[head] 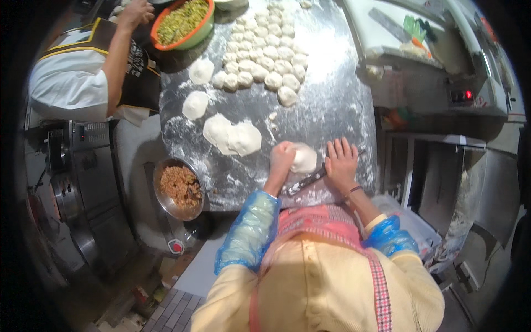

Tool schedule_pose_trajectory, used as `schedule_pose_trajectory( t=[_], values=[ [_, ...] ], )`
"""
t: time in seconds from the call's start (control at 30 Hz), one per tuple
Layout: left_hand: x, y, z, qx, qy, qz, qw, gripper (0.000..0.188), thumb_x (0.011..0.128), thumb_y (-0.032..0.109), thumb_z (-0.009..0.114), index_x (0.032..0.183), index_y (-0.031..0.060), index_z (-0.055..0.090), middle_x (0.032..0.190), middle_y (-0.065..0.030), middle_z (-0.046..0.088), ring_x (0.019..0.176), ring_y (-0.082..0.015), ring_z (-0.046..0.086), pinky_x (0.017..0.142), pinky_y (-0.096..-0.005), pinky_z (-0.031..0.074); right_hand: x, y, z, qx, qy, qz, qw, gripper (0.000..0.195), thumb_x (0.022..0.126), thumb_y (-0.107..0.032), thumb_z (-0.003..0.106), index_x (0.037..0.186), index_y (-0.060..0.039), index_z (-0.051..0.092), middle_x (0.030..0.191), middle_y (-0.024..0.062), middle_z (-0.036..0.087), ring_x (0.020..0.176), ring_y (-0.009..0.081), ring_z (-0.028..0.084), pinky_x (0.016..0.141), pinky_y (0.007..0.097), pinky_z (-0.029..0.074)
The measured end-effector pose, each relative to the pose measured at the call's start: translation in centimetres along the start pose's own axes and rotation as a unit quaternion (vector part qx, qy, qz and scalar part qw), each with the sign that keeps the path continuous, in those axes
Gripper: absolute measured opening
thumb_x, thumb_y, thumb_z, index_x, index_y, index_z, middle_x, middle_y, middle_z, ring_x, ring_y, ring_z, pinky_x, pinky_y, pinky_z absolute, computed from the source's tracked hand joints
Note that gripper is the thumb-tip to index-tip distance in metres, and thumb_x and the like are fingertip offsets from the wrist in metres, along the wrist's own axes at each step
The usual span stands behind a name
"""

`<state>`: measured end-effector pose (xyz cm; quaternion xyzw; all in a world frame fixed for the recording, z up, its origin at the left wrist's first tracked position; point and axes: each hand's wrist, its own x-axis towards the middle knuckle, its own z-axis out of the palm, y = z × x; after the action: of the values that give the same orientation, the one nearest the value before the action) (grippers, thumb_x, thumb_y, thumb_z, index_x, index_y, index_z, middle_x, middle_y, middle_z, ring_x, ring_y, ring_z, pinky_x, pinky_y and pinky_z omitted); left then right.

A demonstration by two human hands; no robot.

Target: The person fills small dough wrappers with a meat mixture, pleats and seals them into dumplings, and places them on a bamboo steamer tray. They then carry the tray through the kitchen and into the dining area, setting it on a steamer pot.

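Observation:
My left hand is curled over the left edge of a round dough wrapper, gripping it on the floured metal table. To its right, my right hand lies flat with fingers stretched out across a rolling pin. The pin slants across the table's near side, close to the wrapper; its middle is hidden beneath my palm. Left of my hands, several flat dough rounds overlap in a pile. Two separate rounds, one nearer and one farther, lie beyond it.
Many dough balls cover the table's far middle. A metal bowl of reddish-brown filling stands at the left edge. Far left, another person's hand is near an orange-rimmed basin of green filling. A cleaver lies on the right-hand counter.

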<state>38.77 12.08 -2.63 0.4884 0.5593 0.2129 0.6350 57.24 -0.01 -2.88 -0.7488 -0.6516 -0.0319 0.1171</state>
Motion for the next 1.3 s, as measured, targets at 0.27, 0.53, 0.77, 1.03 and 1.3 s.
schedule_pose_trajectory(
  t=[0.27, 0.53, 0.77, 1.03, 1.3],
  values=[
    [0.4, 1.5, 1.9, 0.352, -0.04, 0.141, 0.924, 0.02, 0.082, 0.015, 0.063, 0.096, 0.0051, 0.074, 0.09, -0.019, 0.072, 0.084, -0.035, 0.071, 0.078, -0.0409, 0.055, 6.7, -1.7, 0.4, 0.011, 0.01, 0.049, 0.999, 0.047, 0.09, -0.032, 0.063, 0.131, -0.0092, 0.061, 0.132, 0.0105, 0.059, 0.132, 0.0294, 0.048, 0.105, 0.0487, 0.035],
    [-1.4, 1.4, 1.4, 0.344, -0.097, 0.142, 0.923, 0.022, 0.084, 0.015, 0.057, 0.092, 0.0003, 0.07, 0.095, -0.0254, 0.07, 0.087, -0.0414, 0.068, 0.078, -0.0463, 0.055, 4.6, -1.5, 0.1, 0.027, -0.011, 0.048, 0.998, 0.048, 0.089, -0.03, 0.063, 0.13, -0.007, 0.061, 0.135, 0.0133, 0.057, 0.134, 0.0313, 0.046, 0.109, 0.0529, 0.032],
    [5.0, 7.0, 1.0, 0.213, -0.25, 0.031, 0.944, 0.022, 0.079, 0.017, 0.066, 0.091, -0.0009, 0.071, 0.08, -0.0177, 0.069, 0.076, -0.0274, 0.069, 0.071, -0.0406, 0.053, 1.4, -1.1, -1.9, 0.046, -0.044, 0.004, 0.998, 0.049, 0.087, -0.026, 0.063, 0.132, -0.0066, 0.06, 0.133, 0.0127, 0.058, 0.134, 0.0304, 0.045, 0.111, 0.0528, 0.03],
    [16.7, 16.5, 0.8, 0.03, 0.056, 0.207, 0.976, 0.051, 0.09, 0.023, 0.073, 0.129, -0.0043, 0.055, 0.119, -0.0187, 0.062, 0.112, -0.0257, 0.059, 0.096, -0.0378, 0.047, 1.9, -1.1, -1.3, 0.072, -0.037, 0.007, 0.997, 0.049, 0.082, -0.022, 0.065, 0.129, -0.007, 0.062, 0.133, 0.0133, 0.058, 0.134, 0.0303, 0.046, 0.111, 0.0536, 0.031],
    [12.6, 8.1, 3.4, 0.393, 0.215, 0.316, 0.836, 0.062, 0.075, 0.016, 0.081, 0.127, -0.0003, 0.052, 0.127, -0.0233, 0.049, 0.113, -0.0434, 0.05, 0.096, -0.0483, 0.045, 2.7, -1.3, -1.7, 0.085, -0.017, 0.017, 0.996, 0.05, 0.082, -0.021, 0.065, 0.13, -0.0066, 0.061, 0.132, 0.0126, 0.059, 0.133, 0.0289, 0.048, 0.111, 0.0521, 0.031]
  ],
)
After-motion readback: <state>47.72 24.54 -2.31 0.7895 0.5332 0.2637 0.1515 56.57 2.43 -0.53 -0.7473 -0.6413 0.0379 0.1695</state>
